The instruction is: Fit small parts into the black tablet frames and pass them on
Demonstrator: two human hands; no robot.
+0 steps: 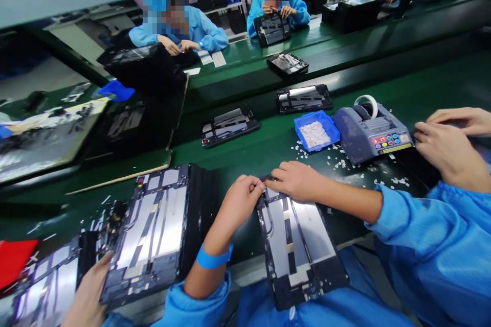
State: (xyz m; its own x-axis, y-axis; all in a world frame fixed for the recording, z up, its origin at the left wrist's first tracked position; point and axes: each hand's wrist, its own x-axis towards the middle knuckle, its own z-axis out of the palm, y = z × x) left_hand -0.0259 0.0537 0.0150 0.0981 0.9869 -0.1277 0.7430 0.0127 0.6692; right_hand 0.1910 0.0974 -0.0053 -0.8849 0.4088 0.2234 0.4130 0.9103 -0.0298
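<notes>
An opened tablet (295, 245), its silver battery panels and dark ribbon cables exposed, leans at a slant between the bench edge and my lap. At its top left corner my left hand (243, 202) is closed, thumb and forefinger pinched together; whatever sits between the fingertips is too small to make out. My right hand (299, 181) lies over the top edge of the same tablet with curled fingers gripping it, the index fingertip close to my left fingertips. A blue band (215, 259) circles my left wrist. My fingers hide the tablet's upper corner.
Left of me rises a stack of opened tablets (153, 235), touched by a co-worker's hand (88, 291). Ahead are a blue tray (316, 130) of white pieces and a tape dispenser (372, 133), beside another person's hands (452, 148). More tablets (230, 125) lie on the green bench.
</notes>
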